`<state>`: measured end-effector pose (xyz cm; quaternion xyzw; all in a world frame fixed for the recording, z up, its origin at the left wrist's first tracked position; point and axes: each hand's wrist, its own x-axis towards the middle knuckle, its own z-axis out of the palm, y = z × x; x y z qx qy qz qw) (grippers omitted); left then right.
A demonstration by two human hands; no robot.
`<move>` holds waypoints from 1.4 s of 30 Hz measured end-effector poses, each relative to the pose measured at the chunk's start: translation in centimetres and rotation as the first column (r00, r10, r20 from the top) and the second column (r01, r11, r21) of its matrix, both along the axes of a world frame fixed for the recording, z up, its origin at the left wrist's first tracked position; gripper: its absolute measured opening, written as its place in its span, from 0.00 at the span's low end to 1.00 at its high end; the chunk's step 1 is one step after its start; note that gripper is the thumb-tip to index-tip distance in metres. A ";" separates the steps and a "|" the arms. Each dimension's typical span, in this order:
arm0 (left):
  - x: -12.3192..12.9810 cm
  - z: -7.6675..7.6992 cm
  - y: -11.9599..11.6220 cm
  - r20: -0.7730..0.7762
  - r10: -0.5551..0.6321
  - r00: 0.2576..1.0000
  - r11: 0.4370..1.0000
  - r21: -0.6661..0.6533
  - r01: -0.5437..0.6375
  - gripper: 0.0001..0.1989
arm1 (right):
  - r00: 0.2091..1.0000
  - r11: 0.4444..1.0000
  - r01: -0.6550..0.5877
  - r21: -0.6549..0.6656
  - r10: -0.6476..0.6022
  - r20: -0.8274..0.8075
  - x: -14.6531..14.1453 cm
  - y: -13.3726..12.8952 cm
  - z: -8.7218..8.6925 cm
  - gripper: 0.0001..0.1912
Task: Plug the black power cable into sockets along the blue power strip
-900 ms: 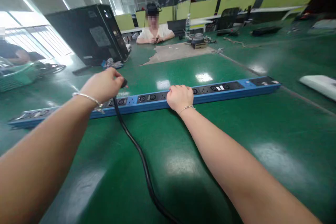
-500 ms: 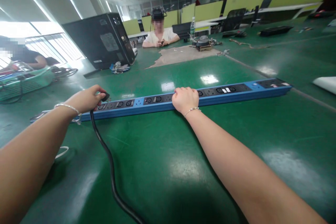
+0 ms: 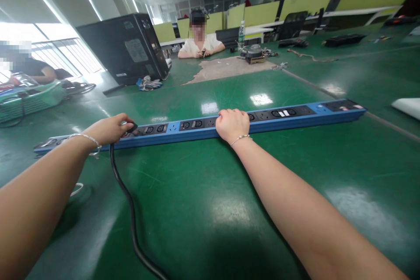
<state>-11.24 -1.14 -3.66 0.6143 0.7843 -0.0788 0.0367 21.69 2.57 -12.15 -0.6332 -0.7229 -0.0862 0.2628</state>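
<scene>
A long blue power strip [image 3: 190, 135] with black socket blocks lies across the green table. My left hand [image 3: 113, 129] is closed on a black plug [image 3: 132, 128], held right over the sockets near the strip's left end. Whether its pins touch a socket is hidden. From that hand a thick black cable [image 3: 131, 210] runs down toward the bottom edge. My right hand [image 3: 232, 126] is wrapped round the middle of the strip, covering some sockets.
Behind the strip stand a black computer case [image 3: 121, 48] and crumpled gloves [image 3: 149, 83]. A green basket [image 3: 33, 100] is at the left, near a seated person. Another person [image 3: 201, 48] sits across the table. A bottle [image 3: 242, 33] and a round metal device [image 3: 254, 51] are farther back.
My left hand has lowered slightly with the plug, closer to the strip, and the cable has shifted left. My right hand keeps its place on the strip.
</scene>
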 end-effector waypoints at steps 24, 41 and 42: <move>1.7 -0.2 0.9 -0.076 0.023 0.997 0.997 -0.076 -0.029 0.20 | 1.000 1.000 0.004 0.008 -0.004 -0.014 0.0 -0.1 0.0 0.18; 1.7 -1.3 -0.1 -0.099 0.017 0.995 1.000 0.022 -0.015 0.23 | 1.000 1.000 0.010 0.000 -0.010 -0.005 -0.1 0.0 0.1 0.17; 1.6 -1.4 -0.2 -0.096 0.025 0.995 0.999 0.042 -0.021 0.23 | 1.000 1.000 0.010 -0.001 -0.010 -0.004 -0.1 0.0 0.1 0.17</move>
